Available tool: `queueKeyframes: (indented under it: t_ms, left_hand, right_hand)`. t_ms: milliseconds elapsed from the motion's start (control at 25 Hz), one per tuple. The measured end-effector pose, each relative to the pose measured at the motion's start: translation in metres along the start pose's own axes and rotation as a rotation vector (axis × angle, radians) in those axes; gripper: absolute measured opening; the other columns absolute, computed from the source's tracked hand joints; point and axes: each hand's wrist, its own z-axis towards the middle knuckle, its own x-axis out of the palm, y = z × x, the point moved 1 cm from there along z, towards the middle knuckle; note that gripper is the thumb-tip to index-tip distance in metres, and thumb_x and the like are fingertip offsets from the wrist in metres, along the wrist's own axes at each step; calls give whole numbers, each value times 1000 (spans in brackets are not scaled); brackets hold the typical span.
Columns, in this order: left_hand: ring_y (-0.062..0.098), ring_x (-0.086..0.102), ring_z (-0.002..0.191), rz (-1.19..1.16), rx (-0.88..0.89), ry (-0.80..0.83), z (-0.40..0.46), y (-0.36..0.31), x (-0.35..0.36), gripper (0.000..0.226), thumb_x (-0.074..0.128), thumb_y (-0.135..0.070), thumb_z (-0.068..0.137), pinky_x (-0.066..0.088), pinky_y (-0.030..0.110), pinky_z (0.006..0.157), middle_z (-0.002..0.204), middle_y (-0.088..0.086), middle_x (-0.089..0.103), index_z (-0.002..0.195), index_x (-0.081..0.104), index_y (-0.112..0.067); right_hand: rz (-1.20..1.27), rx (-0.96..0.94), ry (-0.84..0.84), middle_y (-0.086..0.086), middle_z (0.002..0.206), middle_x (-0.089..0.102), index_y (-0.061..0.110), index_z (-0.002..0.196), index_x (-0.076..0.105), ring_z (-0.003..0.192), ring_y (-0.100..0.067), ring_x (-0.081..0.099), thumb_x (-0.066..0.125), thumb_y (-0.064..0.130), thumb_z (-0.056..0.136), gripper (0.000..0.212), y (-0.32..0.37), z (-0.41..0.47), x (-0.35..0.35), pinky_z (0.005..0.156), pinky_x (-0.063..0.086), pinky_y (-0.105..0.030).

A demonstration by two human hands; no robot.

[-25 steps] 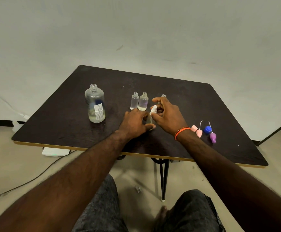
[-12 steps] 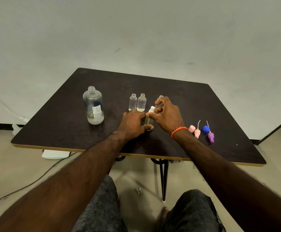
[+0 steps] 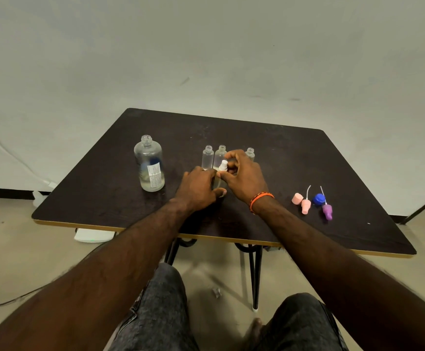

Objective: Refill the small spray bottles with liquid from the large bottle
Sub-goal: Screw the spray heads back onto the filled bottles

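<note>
Dark table (image 3: 295, 160), seen from the head camera. Large bottle (image 3: 150, 164), uncapped and upright, stands left of centre, holding a little liquid. Left hand (image 3: 197, 190) wraps the body of a small spray bottle (image 3: 219, 182) standing on the table just in front of the row, thumb against its base. Right hand (image 3: 244, 177) meets it from the right, fingers curled round the white spray top (image 3: 223, 165) at the neck. Three uncapped small bottles (image 3: 207, 158) stand just behind the hands, one partly hidden. Loose pink cap (image 3: 297, 198), pink sprayer (image 3: 306, 206), blue cap (image 3: 318, 199) and purple sprayer (image 3: 327, 211) lie near the right wrist.
</note>
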Motion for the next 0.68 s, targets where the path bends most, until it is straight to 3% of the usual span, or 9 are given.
queueKeyframes:
  t_ms: [360, 560, 680]
  left_hand:
    - [28, 60, 107, -5, -280, -83, -6, 33, -14, 43, 72, -44, 91, 55, 48, 90, 114, 9, 68, 121, 60, -16]
    - [31, 61, 109, -62, -315, -90, -3, 31, -12, 38, 72, -37, 93, 56, 49, 90, 116, 10, 70, 121, 60, -14]
    - [33, 63, 116, -127, -329, -162, -9, 27, -13, 68, 84, -33, 82, 54, 46, 96, 126, 12, 68, 138, 51, -11]
  right_hand:
    - [68, -26, 34, 4, 101, 65, 20, 121, 58, 89, -9, 63, 75, 16, 85, 41, 29, 31, 54, 83, 51, -23]
    - [100, -25, 84, -1, 119, 66, 19, 131, 52, 99, -13, 66, 77, 17, 84, 54, 25, 27, 51, 90, 55, -30]
    - [66, -62, 56, 1, 124, 64, 20, 135, 50, 94, -11, 66, 71, 19, 86, 54, 13, 9, 33, 87, 57, -30]
